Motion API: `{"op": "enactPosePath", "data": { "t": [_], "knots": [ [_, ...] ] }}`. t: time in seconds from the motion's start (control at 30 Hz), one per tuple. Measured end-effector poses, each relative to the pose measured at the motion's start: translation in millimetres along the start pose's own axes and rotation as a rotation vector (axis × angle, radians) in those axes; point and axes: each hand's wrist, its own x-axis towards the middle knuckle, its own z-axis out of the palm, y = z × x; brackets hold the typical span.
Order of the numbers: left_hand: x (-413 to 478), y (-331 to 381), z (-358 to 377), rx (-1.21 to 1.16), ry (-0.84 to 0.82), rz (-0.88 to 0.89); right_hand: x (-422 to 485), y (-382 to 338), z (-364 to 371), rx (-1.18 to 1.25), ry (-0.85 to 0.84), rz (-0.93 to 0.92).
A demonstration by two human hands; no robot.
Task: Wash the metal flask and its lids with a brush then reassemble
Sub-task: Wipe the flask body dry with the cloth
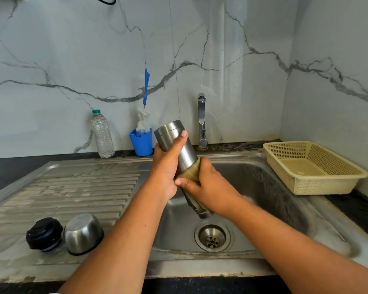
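The metal flask [180, 145] is held tilted over the sink basin [253, 187], base up and neck pointing down toward the drain. My left hand [166, 166] grips its upper body. My right hand [206, 185] is wrapped around the lower part, holding a tan scrub cloth [192, 172] against the steel. On the draining board at the lower left lie the black stopper lid [44, 233] and the steel cup lid [82, 233], the cup mouth-down. A bottle brush [144, 115] with a blue handle stands in a blue cup [141, 143] by the wall.
A clear plastic water bottle [102, 134] stands on the counter by the wall. The chrome tap [201, 119] rises behind the sink. A cream plastic basket [312, 166] sits at the right of the basin. The drain [212, 237] is open below the flask.
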Motion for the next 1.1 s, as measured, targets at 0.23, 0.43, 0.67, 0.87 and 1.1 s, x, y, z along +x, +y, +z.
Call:
{"op": "enactPosePath", "data": {
  "t": [0.23,0.43,0.67,0.87,1.1],
  "knots": [
    [2,4,-9,-0.025,-0.045,-0.048,1,-2,-15,0.163,-0.096,0.062],
    [-1,9,-7,-0.128,-0.182,-0.115,-11,-3,-35,0.970,-0.503,0.276],
    [3,7,-11,-0.192,-0.184,-0.087,-9,-3,-28,1.099,-0.584,0.277],
    [9,14,-13,-0.030,-0.089,-0.045,-9,-17,-20,0.630,-0.138,0.181],
    [12,13,-7,-0.076,0.019,0.146,-5,-17,-11,-0.269,0.125,0.051]
  ]
}}
